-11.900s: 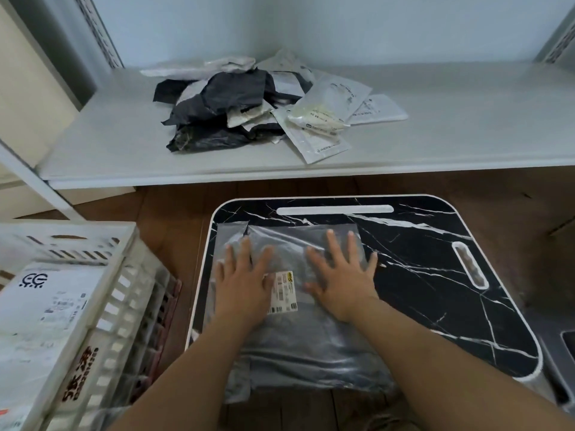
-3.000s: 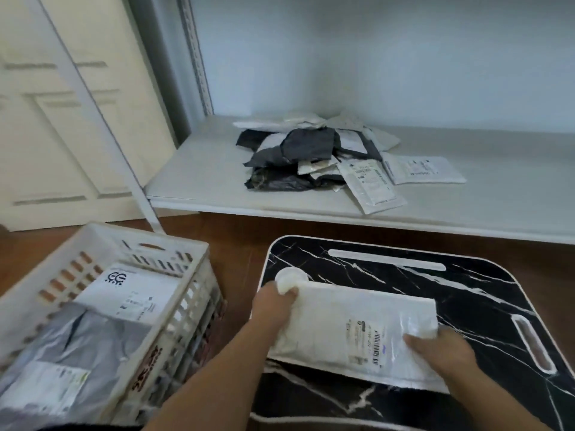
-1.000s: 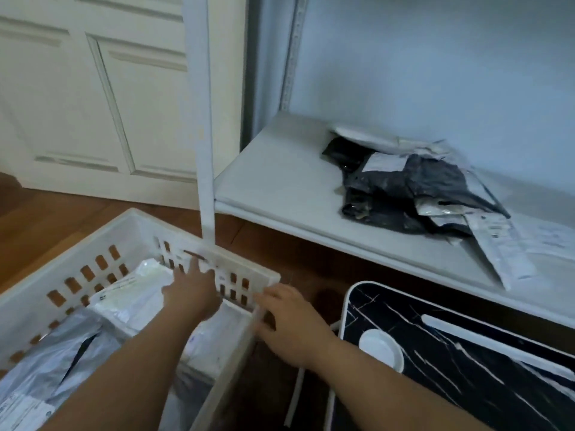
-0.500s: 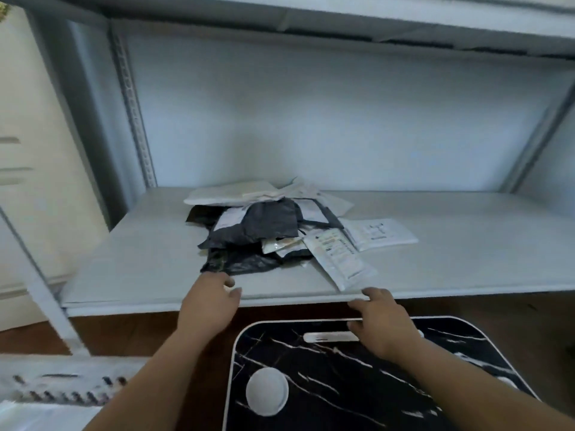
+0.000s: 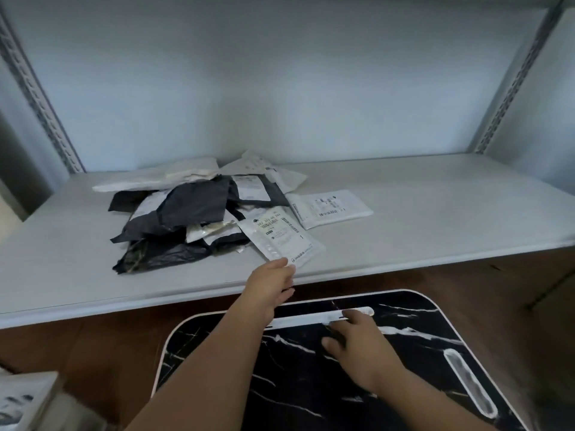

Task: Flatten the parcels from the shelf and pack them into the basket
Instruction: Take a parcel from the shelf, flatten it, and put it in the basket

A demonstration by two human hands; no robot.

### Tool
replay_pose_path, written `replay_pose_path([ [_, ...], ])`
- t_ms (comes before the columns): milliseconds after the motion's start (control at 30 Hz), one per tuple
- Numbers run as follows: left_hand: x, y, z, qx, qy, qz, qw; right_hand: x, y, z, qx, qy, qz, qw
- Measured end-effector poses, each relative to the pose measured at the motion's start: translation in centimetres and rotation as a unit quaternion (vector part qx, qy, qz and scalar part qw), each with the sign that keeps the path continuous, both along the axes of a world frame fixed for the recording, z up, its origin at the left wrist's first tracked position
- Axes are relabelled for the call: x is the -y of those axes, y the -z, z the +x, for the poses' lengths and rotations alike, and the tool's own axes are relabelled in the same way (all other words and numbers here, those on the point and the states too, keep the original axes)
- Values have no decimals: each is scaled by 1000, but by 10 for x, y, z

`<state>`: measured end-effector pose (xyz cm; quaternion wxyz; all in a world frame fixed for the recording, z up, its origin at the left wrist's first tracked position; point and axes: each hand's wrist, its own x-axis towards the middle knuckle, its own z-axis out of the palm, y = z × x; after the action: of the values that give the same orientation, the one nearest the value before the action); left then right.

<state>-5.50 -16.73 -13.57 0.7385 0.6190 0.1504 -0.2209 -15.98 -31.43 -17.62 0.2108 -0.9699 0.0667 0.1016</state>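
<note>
A white parcel point(image 5: 281, 239) is being pinched at its near corner by the left hand point(image 5: 271, 283), thumb and fingers closed together on the edge. The parcel is lying flat on the shelf point(image 5: 435, 219), at the 4 o'clock edge of the pile point(image 5: 189, 213), with its long axis running from 11 o'clock down to 5 o'clock and its label facing up. Its far end is being overlapped by the dark bags of the pile. A second white parcel point(image 5: 329, 208) is lying just beyond it at 2 o'clock, long axis running roughly 9 to 3 o'clock. The right hand point(image 5: 364, 349) is being rested on the black marble board point(image 5: 295, 384) below the shelf, fingers straight and slightly apart, gripping nothing. A corner of the basket point(image 5: 25, 396) is being shown at 8 o'clock.
</note>
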Motion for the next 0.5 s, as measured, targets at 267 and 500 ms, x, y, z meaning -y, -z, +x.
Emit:
replay_pose_path([
  [267,-14,11,-41,76,-7,91,993,24,22,-32,80,166,202,962],
  [500,-85,80,-143,-49,214,333,917,-6,55,-69,-61,282,515,807],
])
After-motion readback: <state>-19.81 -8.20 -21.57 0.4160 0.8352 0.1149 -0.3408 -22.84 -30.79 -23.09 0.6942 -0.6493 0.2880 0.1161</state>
